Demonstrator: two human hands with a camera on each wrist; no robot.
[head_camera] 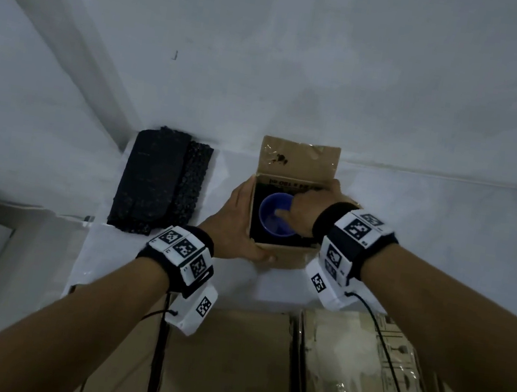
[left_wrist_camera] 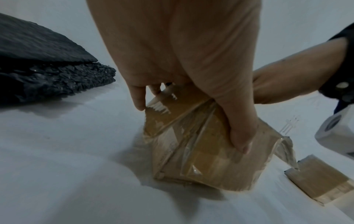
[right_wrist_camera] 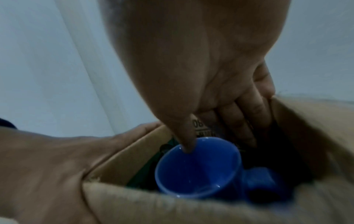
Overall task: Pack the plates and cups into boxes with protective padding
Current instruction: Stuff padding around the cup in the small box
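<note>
Gripping the small cardboard box (head_camera: pixel 279 252) by its left side, the left hand (head_camera: pixel 240 223) held it upright on the white table (head_camera: pixel 413 217). The right hand (head_camera: pixel 304 212) reached inside, thumb within the blue cup (head_camera: pixel 272 221) and fingers outside its rim, pinching the wall. Black padding (head_camera: pixel 159 182) lay just left of the box.

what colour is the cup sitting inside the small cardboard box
Blue: the plastic cup with a handle in the small cardboard box shows best in the right wrist view.
</note>
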